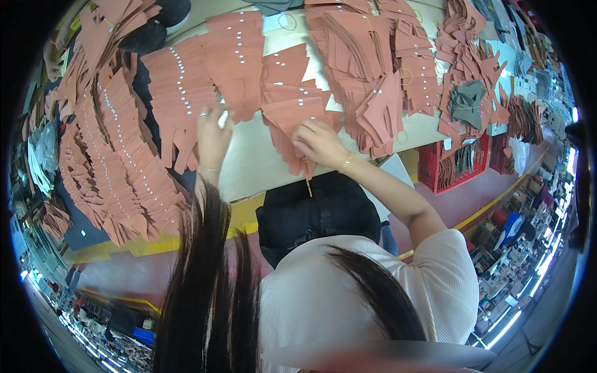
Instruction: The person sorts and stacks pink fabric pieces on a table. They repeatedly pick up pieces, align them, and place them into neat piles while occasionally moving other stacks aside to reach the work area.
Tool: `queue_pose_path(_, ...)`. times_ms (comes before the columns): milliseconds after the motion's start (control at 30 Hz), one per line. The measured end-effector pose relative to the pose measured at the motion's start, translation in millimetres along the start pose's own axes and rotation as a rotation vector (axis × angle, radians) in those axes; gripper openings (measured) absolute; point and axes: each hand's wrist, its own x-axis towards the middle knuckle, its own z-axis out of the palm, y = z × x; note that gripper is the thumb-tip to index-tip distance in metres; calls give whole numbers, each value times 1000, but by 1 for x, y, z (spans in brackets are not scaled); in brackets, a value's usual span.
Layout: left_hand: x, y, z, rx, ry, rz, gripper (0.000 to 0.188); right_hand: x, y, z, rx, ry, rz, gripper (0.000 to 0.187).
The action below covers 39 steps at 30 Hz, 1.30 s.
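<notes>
Stacks of salmon-coloured cut pieces, each marked with small white stickers, lie fanned out in rows on the pale table. My right hand (320, 143), with a gold bracelet at the wrist, is on the near end of the middle stack (283, 118). Its fingers are bent and pressed together on the top piece, partly hiding what they grip. My left hand (213, 130), wearing a ring, is at the right edge of the left-hand stack (180, 93). Its fingers are smeared by motion, so whether it holds a piece cannot be told. Long hair hides part of the left forearm.
A black bag (317, 214) is against my front, below the table edge (249, 189). More stacks (118, 155) cover a dark surface at left. Red crates (453, 165) with cut pieces stand at right, near a grey-green bundle (466, 102). Black round objects (144, 36) sit at back left.
</notes>
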Motion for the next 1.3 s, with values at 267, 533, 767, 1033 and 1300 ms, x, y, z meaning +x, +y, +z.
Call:
queue_pose_path(267, 22, 54, 74, 65, -191, 78, 27, -86, 46, -82, -128, 98, 196, 12)
queue_pose_path(533, 25, 60, 84, 110, -229, 77, 28, -65, 110, -143, -408, 307, 176, 33)
queue_pose_path(767, 22, 64, 94, 160, -220, 34, 27, -39, 127, -160, -554, 123, 151, 46)
queue_pose_path(1033, 19, 68, 102, 157, -218, -56, 27, -42, 128, -162, -537, 141, 125, 30)
queue_pose_path(1300, 27, 73, 101, 200, -278, -43, 23, -47, 124, -170, -537, 181, 53, 27)
